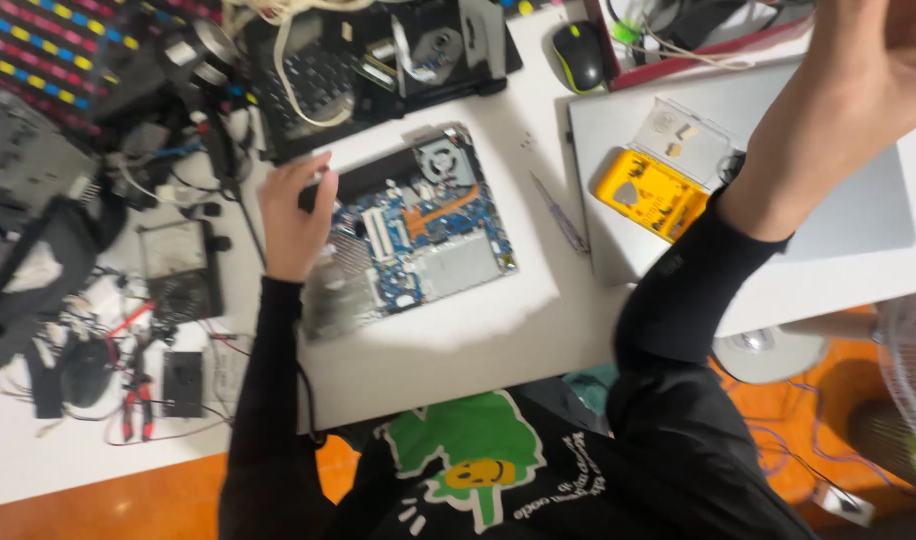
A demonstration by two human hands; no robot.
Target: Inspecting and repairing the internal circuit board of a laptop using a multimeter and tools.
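Note:
An opened laptop base (448,265) lies on the white table (458,350), with its blue circuit board, copper heat pipe and fan uncovered. My left hand (293,215) rests on its far left corner, fingers curled over the black strip at that edge. My right hand (883,50) is raised near the camera at the top right. It is blurred and cut off by the frame, so its fingers do not show. Its black-sleeved forearm crosses above a closed silver laptop (848,215).
A yellow bit case (650,192) with a clear lid sits on the silver laptop. A thin metal tool (561,215) lies between the two laptops. A second dismantled black laptop (378,60) and a mouse (578,55) lie behind. A meter (178,265), red pliers (138,395) and cables crowd the left. A fan (908,375) stands at the right.

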